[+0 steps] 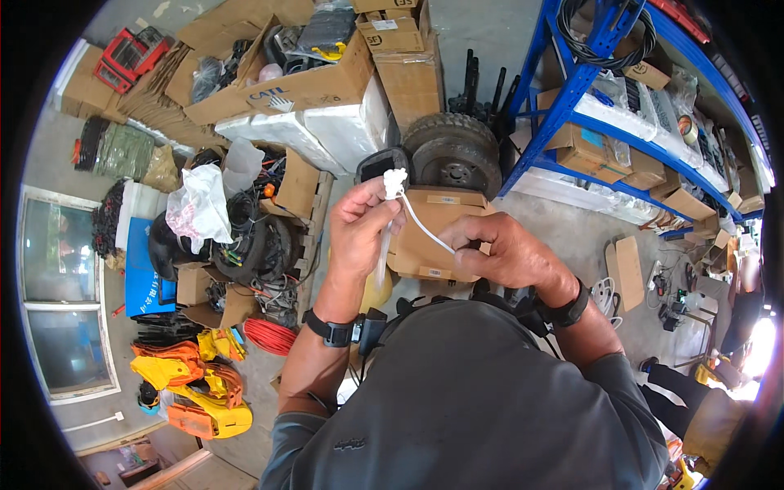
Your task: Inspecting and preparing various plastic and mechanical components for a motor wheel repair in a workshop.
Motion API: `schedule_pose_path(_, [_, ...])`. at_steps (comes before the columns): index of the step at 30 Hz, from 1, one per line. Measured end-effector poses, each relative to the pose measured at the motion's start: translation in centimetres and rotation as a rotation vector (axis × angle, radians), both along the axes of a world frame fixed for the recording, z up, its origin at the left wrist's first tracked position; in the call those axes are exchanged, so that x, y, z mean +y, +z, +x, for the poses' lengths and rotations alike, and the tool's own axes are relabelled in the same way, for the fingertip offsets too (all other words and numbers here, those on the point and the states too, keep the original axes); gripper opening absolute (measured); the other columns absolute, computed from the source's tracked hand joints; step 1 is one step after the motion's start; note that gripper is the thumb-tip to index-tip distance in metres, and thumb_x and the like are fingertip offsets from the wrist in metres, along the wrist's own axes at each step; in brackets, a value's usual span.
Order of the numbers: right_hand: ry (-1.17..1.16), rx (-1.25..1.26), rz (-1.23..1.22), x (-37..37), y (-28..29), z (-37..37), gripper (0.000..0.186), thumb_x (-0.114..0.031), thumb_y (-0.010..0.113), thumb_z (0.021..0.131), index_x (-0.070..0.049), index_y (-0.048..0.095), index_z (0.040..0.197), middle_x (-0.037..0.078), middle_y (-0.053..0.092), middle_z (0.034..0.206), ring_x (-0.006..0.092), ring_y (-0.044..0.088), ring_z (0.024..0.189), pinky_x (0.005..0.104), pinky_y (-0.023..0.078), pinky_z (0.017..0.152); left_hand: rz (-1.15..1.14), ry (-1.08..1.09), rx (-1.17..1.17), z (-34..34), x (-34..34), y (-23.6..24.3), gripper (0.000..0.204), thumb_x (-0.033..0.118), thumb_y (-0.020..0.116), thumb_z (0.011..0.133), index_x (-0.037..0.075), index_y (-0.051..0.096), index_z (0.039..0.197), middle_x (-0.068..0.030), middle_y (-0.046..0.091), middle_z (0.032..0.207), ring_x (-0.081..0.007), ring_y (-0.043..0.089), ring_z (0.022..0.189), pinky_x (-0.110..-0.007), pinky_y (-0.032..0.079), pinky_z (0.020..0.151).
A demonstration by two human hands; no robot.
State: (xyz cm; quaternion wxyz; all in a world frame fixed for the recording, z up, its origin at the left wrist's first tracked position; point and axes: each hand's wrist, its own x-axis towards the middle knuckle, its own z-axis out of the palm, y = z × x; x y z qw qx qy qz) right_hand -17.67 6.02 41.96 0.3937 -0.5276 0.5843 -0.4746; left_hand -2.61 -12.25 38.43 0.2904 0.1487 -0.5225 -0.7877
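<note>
My left hand (362,230) is closed, thumb and fingers pinching below a crumpled white clump (395,180) that sticks up above the fingertips. What the clump is made of cannot be made out. A translucent whitish strip (382,265) hangs down from the same hand. From the clump a thin white cord (423,224) curves down to the right. My right hand (508,250) pinches its other end between thumb and fingers. Behind and below the hands lies a brown cardboard box (425,247). Dark bands circle both my wrists.
Black tyres (453,155) stand just beyond the box. Blue shelving (563,122) with cartons rises on the right. At left are open cartons of parts (298,184), a red cable coil (269,336) and yellow-orange plastic parts (204,392). Another person (694,400) is at lower right.
</note>
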Motion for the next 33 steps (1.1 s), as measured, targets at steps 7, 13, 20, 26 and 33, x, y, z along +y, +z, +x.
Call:
schedule_pose_path(7, [0.003, 0.117, -0.012, -0.3, -1.2, -0.6, 0.019, -0.005, 0.06, 0.082, -0.002, 0.065, 0.1, 0.011, 0.065, 0.081, 0.0192, 0.063, 0.074, 0.0309, 0.049, 0.068, 0.06, -0.034, 0.039, 0.4, 0.0, 0.2, 0.03, 0.003, 0.06, 0.085, -0.007, 0.06, 0.113, -0.0128, 0.064, 0.087, -0.0155, 0.057, 0.066, -0.027, 0.044, 0.058])
schedule_pose_path(13, [0.001, 0.176, -0.043, -0.5, -1.1, -1.2, 0.017, -0.014, 0.059, 0.087, -0.003, 0.065, 0.098, 0.015, 0.065, 0.084, 0.026, 0.064, 0.078, 0.0345, 0.049, 0.072, 0.004, -0.005, -0.02, 0.1, 0.6, 0.8, 0.028, 0.0, 0.058, 0.087, -0.006, 0.06, 0.114, -0.0089, 0.066, 0.088, -0.0133, 0.059, 0.07, -0.026, 0.045, 0.064])
schedule_pose_path(20, [-0.16, -0.04, -0.12, -1.8, -1.5, -0.4, 0.024, -0.024, 0.053, 0.095, -0.002, 0.062, 0.097, 0.013, 0.066, 0.085, 0.0228, 0.064, 0.079, 0.0353, 0.049, 0.074, -0.319, -0.056, -0.114, 0.0, 1.6, -0.3, 0.027, 0.002, 0.062, 0.084, -0.006, 0.062, 0.11, -0.0096, 0.06, 0.106, -0.016, 0.057, 0.095, -0.028, 0.046, 0.084])
schedule_pose_path(26, [-0.194, -0.182, -0.231, -2.2, -2.6, 0.6, 0.018, -0.017, 0.059, 0.091, 0.001, 0.063, 0.095, 0.011, 0.065, 0.079, 0.016, 0.063, 0.073, 0.0322, 0.05, 0.067, -0.353, -0.132, -0.125, 0.1, 2.6, 0.0, 0.02, 0.001, 0.064, 0.083, -0.003, 0.062, 0.102, -0.0014, 0.054, 0.092, -0.0116, 0.053, 0.086, -0.025, 0.042, 0.078])
schedule_pose_path(33, [-0.224, -0.039, -0.214, -1.9, -3.6, 0.2, 0.023, -0.02, 0.06, 0.088, 0.002, 0.063, 0.089, 0.012, 0.063, 0.072, 0.0157, 0.059, 0.067, 0.0337, 0.047, 0.062, -0.421, -0.138, -0.154, -0.5, 3.1, 0.3, 0.022, -0.008, 0.064, 0.078, 0.0, 0.062, 0.098, 0.0011, 0.054, 0.092, -0.0077, 0.052, 0.084, -0.023, 0.043, 0.076])
